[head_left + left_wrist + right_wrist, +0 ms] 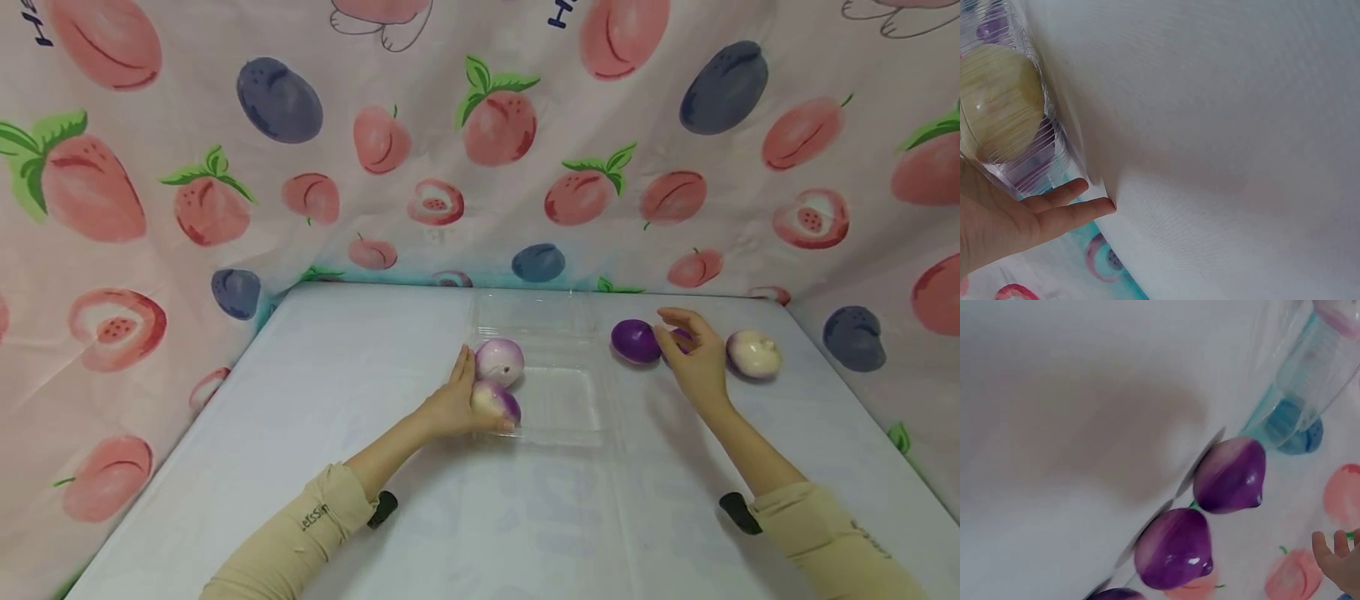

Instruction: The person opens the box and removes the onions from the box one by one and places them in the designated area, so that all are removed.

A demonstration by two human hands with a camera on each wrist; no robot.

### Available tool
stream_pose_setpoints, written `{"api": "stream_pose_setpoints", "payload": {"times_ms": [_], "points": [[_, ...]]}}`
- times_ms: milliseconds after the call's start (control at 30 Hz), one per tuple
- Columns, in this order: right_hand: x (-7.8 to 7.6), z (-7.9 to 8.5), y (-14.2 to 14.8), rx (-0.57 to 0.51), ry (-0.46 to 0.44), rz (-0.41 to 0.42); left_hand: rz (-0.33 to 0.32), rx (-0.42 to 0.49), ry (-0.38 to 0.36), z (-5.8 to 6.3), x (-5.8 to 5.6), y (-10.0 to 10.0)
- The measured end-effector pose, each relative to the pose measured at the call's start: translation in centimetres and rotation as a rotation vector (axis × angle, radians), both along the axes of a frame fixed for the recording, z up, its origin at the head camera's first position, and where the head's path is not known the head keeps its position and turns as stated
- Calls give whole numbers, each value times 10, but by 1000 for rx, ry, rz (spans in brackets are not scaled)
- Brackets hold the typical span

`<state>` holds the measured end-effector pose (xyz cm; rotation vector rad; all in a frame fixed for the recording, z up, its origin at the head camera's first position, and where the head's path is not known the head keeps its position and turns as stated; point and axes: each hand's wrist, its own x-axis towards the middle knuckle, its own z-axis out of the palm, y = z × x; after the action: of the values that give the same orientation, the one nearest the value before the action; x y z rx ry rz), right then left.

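In the head view a clear plastic clamshell box (566,404) holds two purple-and-white onions on its left side, a rear onion (498,362) and a front onion (491,400). My left hand (450,406) rests against the box's left front corner, thumb along the front edge. The left wrist view shows its fingers (1075,212) stretched out straight beside the ribbed wall, with a pale onion (1000,103) behind the plastic. Above the row of onions on the right, my right hand (697,358) hovers with loosely bent fingers, holding nothing. It partly hides the middle onion (681,338).
Left of that hand lies a deep purple onion (636,342); right of it, a mostly cream onion (753,354). The box's lid (532,314) lies folded back behind its base. A fruit-print cloth (435,125) rises behind the white table (337,375).
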<state>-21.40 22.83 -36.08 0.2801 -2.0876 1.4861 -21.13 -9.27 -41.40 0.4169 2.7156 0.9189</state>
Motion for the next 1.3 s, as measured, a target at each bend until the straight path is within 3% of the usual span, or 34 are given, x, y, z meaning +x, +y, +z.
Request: {"api": "stream_pose_setpoints", "payload": {"times_ms": [200, 400, 600, 767, 967, 1300], "points": [[-5, -14, -8, 47, 3, 66, 1, 1, -2, 1, 0, 1], [-2, -15, -22, 39, 9, 140, -2, 1, 7, 0, 0, 0], [2, -12, -36, 157, -97, 187, -11, -1, 13, 1, 1, 0], [6, -9, -49, 240, -188, 298, -11, -4, 17, -1, 0, -1], [10, -9, -63, 232, -228, 378, -10, 11, 5, -3, -2, 0], [11, -21, -88, 355, -289, 525, 16, 5, -17, -3, -2, 0]]}}
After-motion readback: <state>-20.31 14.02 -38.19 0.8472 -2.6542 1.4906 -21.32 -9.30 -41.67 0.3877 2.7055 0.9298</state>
